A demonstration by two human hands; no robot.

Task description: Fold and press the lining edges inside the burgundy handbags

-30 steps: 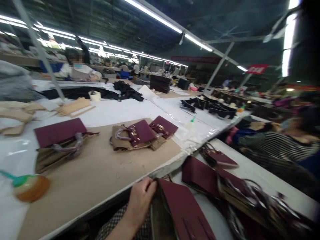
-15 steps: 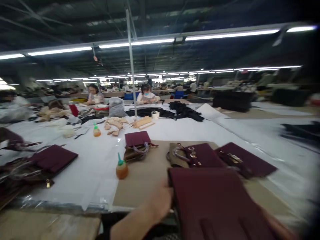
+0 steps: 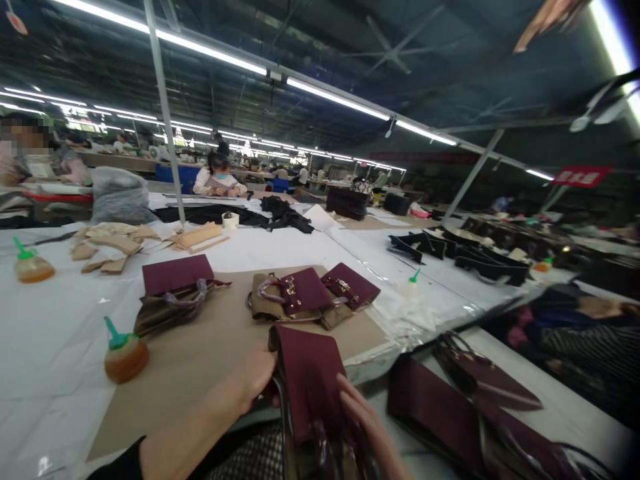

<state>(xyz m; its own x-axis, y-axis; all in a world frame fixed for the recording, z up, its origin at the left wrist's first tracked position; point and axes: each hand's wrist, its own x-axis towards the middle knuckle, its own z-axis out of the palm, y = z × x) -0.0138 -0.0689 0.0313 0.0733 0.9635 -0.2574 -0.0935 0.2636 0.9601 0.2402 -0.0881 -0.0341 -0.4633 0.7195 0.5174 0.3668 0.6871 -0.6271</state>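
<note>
A maroon handbag (image 3: 307, 383) is held up at the table's near edge. My left hand (image 3: 255, 377) is closed on its upper left corner. My right hand (image 3: 365, 420) lies on its right side with the fingers pressed against the flap. On the brown board (image 3: 210, 353) ahead lie two more maroon bags (image 3: 310, 297), side by side, and a third (image 3: 173, 293) further left with a plastic-wrapped handle.
A glue bottle with a green tip (image 3: 124, 353) stands left of the board, another (image 3: 30, 263) at far left. More maroon bags (image 3: 450, 407) lie on the side table at right. A steel pole (image 3: 165, 120) rises behind. Other workers sit at the back and right.
The view has swung back to the right. The bag has turned from flat and wide to upright and narrow, and my right hand now shows on its right side.
</note>
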